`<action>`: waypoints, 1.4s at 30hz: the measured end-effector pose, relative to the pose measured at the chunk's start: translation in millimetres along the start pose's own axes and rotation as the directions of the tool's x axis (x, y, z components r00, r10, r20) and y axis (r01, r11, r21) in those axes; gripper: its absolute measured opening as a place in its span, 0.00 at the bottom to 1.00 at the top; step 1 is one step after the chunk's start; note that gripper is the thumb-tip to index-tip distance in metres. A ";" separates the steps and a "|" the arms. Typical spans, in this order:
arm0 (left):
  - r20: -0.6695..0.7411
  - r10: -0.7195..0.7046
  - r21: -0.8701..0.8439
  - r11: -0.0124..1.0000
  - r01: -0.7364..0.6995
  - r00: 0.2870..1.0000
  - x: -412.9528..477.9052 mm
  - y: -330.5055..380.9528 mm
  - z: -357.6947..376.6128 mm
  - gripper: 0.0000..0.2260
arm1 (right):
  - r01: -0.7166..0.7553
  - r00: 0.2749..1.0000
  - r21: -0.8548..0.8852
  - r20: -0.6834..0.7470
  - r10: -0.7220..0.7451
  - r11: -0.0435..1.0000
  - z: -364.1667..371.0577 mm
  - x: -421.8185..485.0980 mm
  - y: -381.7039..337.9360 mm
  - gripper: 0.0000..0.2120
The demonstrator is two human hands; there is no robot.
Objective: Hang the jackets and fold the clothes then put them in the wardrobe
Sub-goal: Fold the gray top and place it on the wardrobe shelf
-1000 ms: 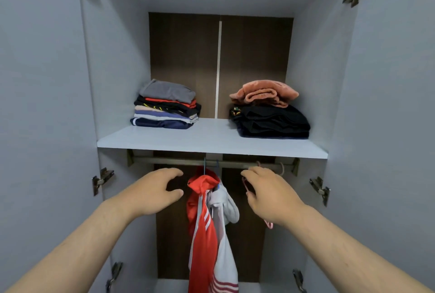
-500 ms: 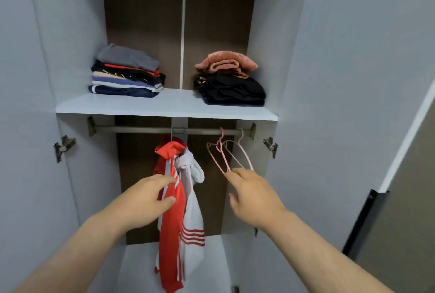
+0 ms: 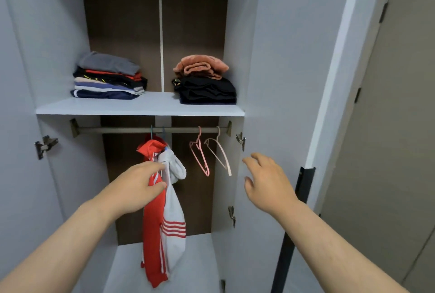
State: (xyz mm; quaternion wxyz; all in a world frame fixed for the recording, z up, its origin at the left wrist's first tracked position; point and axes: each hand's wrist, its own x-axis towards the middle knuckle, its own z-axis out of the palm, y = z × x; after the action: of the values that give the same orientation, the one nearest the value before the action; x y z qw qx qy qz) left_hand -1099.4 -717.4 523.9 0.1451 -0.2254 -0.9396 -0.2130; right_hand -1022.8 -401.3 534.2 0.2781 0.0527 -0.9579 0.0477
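My left hand (image 3: pixel 138 189) curls loosely against the red jacket (image 3: pixel 154 222); I cannot tell if it pinches the cloth. My right hand (image 3: pixel 266 184) is spread and holds nothing. That jacket and the white jacket (image 3: pixel 175 219) hang on the rail (image 3: pixel 117 130), and folded piles (image 3: pixel 108 80) sit on the shelf (image 3: pixel 141 107). I judge little is left.

beige door (image 3: pixel 390 151) at right, dark hinges (image 3: pixel 358 95)
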 end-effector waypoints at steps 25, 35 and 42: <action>0.196 -0.136 0.183 0.978 0.100 0.971 -60.1 93.0 9.4 0.20 | -0.164 0.982 0.419 -0.016 0.188 0.893 -37.5 -27.3 38.0 0.28; 0.096 -0.248 0.252 0.943 0.218 0.964 -88.8 37.6 -32.3 0.20 | -0.213 0.964 0.518 -0.026 0.265 0.828 7.8 4.7 -31.8 0.08; -0.041 -0.341 0.252 0.906 0.340 0.939 -107.2 -12.9 -59.8 0.21 | -0.192 0.976 0.504 0.007 0.218 0.842 18.8 24.1 -69.7 0.05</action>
State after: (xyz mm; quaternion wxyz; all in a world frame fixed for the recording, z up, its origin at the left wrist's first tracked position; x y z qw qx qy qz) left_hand -1003.3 -794.5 531.9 0.1315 -0.0378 -0.9843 -0.1117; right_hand -1044.1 -474.4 535.6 0.2722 0.0194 -0.9053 0.3256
